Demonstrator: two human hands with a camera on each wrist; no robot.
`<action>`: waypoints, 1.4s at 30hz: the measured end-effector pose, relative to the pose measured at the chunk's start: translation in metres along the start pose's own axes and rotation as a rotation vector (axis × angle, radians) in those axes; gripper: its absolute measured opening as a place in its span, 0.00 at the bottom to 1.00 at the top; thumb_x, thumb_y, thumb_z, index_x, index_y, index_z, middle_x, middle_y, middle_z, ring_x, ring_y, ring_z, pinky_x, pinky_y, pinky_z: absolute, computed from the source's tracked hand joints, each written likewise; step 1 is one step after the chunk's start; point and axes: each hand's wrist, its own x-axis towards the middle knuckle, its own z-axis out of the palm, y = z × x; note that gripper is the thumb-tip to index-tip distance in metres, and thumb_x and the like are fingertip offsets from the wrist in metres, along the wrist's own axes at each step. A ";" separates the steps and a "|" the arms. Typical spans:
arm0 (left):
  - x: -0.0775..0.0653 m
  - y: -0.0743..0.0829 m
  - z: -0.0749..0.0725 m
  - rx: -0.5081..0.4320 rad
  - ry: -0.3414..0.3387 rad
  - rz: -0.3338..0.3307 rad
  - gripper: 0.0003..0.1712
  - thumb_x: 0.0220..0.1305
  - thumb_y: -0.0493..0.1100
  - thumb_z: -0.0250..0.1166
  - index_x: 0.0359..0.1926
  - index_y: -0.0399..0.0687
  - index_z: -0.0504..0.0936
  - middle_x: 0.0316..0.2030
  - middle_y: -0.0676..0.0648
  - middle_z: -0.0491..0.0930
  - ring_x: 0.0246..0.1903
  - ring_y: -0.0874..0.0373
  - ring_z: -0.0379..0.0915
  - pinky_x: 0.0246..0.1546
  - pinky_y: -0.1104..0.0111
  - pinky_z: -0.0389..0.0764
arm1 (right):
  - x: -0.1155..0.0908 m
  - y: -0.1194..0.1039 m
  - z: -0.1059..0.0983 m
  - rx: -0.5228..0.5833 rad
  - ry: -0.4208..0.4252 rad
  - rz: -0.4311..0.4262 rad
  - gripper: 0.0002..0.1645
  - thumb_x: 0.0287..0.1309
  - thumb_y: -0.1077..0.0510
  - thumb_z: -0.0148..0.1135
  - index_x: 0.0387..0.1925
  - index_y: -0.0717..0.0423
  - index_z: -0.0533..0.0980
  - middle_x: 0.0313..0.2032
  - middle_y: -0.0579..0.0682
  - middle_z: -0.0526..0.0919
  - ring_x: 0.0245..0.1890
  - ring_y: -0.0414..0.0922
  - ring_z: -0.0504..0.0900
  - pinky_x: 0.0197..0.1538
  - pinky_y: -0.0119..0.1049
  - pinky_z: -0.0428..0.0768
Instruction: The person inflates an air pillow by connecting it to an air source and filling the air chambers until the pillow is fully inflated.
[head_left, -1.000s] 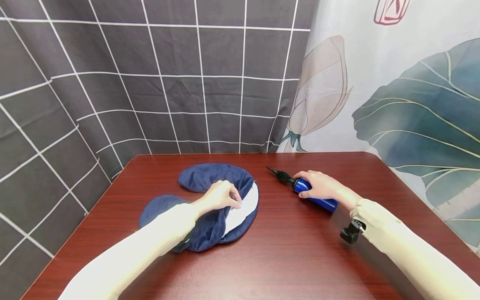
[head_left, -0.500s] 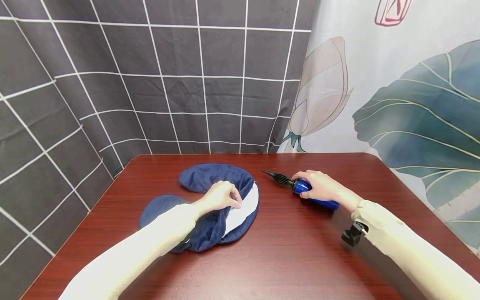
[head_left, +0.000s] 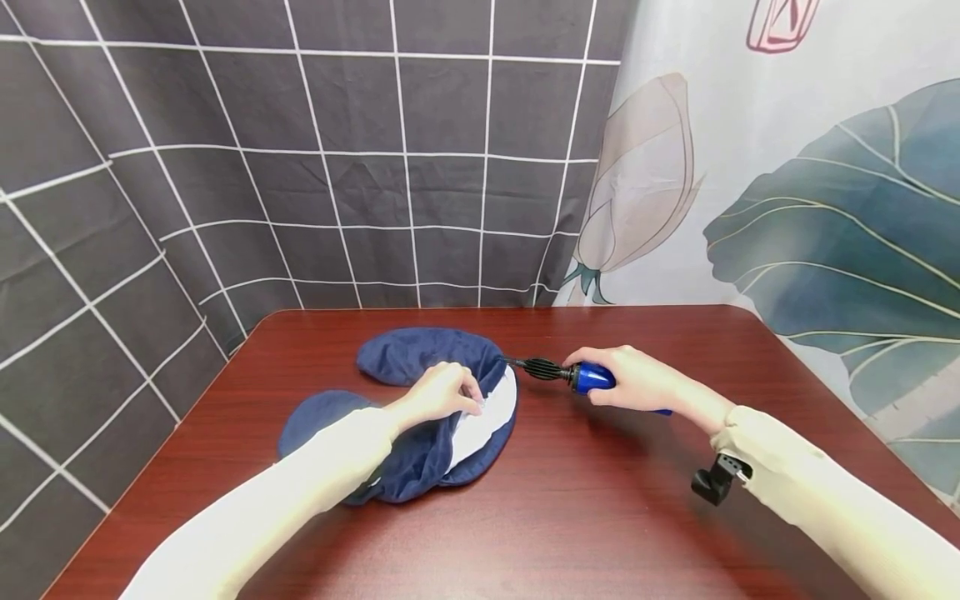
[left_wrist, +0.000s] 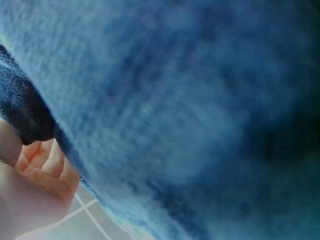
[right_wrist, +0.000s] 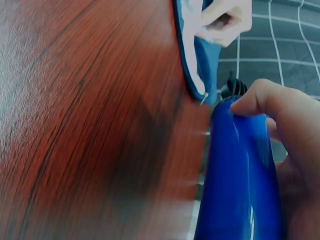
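A navy plush U-shaped neck pillow [head_left: 420, 350] lies on the table, its cover parted over a white inner part [head_left: 480, 429]. My left hand [head_left: 438, 390] pinches the pillow at that opening, thumb and fingertips together. In the left wrist view the blurred plush [left_wrist: 160, 100] fills most of the picture, beside the curled left hand [left_wrist: 37, 185]. My right hand [head_left: 633, 379] grips a blue hand pump [head_left: 595, 377] with a black ribbed neck [head_left: 543, 368] and thin pointed nozzle. The nozzle tip is at the pillow's right edge; whether they touch I cannot tell.
The dark red wooden table [head_left: 570, 517] ends at a back edge before a grey gridded curtain [head_left: 360, 167]. A floral curtain [head_left: 750, 167] hangs at the right. In the right wrist view a small zipper pull [right_wrist: 204, 98] sits at the pillow's corner.
My right hand has moved the pump left, bringing its nozzle from bare table to the pillow's edge, and the pump lies closer to level. The left hand and pillow stay in place.
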 end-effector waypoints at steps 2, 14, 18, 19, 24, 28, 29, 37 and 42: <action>0.000 0.000 0.000 0.004 0.001 -0.002 0.06 0.50 0.46 0.77 0.28 0.51 0.89 0.29 0.54 0.87 0.29 0.65 0.79 0.37 0.71 0.76 | 0.000 -0.005 -0.001 -0.008 -0.007 -0.018 0.27 0.56 0.54 0.66 0.59 0.40 0.73 0.49 0.50 0.84 0.44 0.47 0.82 0.45 0.46 0.84; 0.002 0.000 0.003 0.043 0.012 0.002 0.07 0.50 0.47 0.77 0.28 0.52 0.89 0.29 0.54 0.87 0.30 0.63 0.79 0.38 0.70 0.76 | -0.002 -0.021 0.002 0.019 -0.108 -0.067 0.29 0.57 0.51 0.66 0.61 0.35 0.72 0.54 0.45 0.81 0.51 0.47 0.80 0.47 0.45 0.84; 0.002 0.003 0.003 0.058 0.009 0.000 0.08 0.49 0.47 0.77 0.27 0.51 0.88 0.29 0.54 0.86 0.31 0.62 0.78 0.37 0.69 0.75 | -0.004 -0.022 0.004 0.037 -0.154 -0.088 0.30 0.57 0.52 0.66 0.62 0.36 0.71 0.55 0.44 0.80 0.51 0.46 0.79 0.46 0.43 0.84; 0.002 0.003 0.003 0.060 0.009 -0.001 0.08 0.49 0.47 0.77 0.27 0.51 0.87 0.29 0.54 0.86 0.31 0.62 0.78 0.37 0.69 0.75 | -0.004 -0.022 0.004 0.038 -0.163 -0.087 0.31 0.57 0.52 0.66 0.62 0.37 0.71 0.55 0.44 0.80 0.51 0.46 0.79 0.46 0.42 0.84; 0.002 0.003 0.003 0.066 0.011 0.004 0.09 0.49 0.48 0.78 0.26 0.52 0.86 0.29 0.55 0.85 0.30 0.63 0.77 0.37 0.68 0.75 | -0.005 -0.021 0.004 0.019 -0.180 -0.060 0.31 0.57 0.53 0.67 0.63 0.38 0.71 0.56 0.45 0.80 0.51 0.46 0.78 0.47 0.44 0.84; 0.002 0.001 0.002 0.062 0.014 0.004 0.08 0.49 0.48 0.78 0.25 0.53 0.87 0.28 0.56 0.85 0.30 0.64 0.76 0.38 0.68 0.76 | -0.004 -0.022 0.002 -0.004 -0.190 -0.056 0.31 0.56 0.52 0.67 0.63 0.36 0.71 0.55 0.45 0.81 0.50 0.46 0.79 0.47 0.45 0.83; 0.002 0.001 0.002 0.059 0.015 0.006 0.08 0.49 0.47 0.78 0.25 0.53 0.87 0.28 0.56 0.85 0.29 0.64 0.76 0.38 0.68 0.76 | -0.005 -0.022 0.002 -0.009 -0.192 -0.055 0.31 0.56 0.52 0.66 0.63 0.35 0.71 0.55 0.45 0.81 0.50 0.46 0.79 0.47 0.45 0.83; 0.003 0.000 0.003 0.069 -0.004 0.019 0.07 0.48 0.48 0.78 0.24 0.54 0.87 0.27 0.56 0.85 0.29 0.64 0.76 0.38 0.68 0.76 | -0.005 -0.023 0.001 -0.046 -0.197 -0.081 0.32 0.57 0.53 0.66 0.64 0.35 0.72 0.52 0.44 0.82 0.48 0.43 0.78 0.46 0.41 0.82; 0.005 0.000 0.001 0.087 -0.008 0.046 0.07 0.49 0.47 0.78 0.24 0.53 0.87 0.27 0.55 0.85 0.30 0.63 0.76 0.37 0.67 0.77 | -0.002 -0.027 -0.005 -0.121 -0.189 -0.088 0.32 0.55 0.53 0.67 0.63 0.35 0.73 0.49 0.44 0.81 0.46 0.43 0.78 0.43 0.40 0.82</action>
